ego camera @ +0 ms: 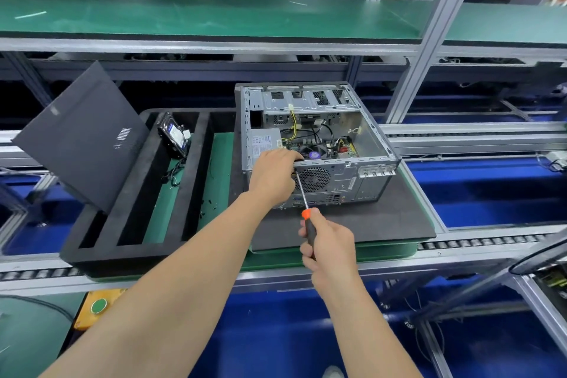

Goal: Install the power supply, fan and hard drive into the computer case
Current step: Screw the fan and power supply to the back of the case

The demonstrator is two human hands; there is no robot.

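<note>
Head view: computer case [372, 132] lies open on the mat's [383, 218] far half. Left hand [273, 172] grips its rear panel edge beside the fan [314, 178]. Right hand [329, 242] grips the screwdriver [308, 221], tip at that panel. Hard drive [173, 135] stands near the foam tray's [135, 193] far edge.
</note>
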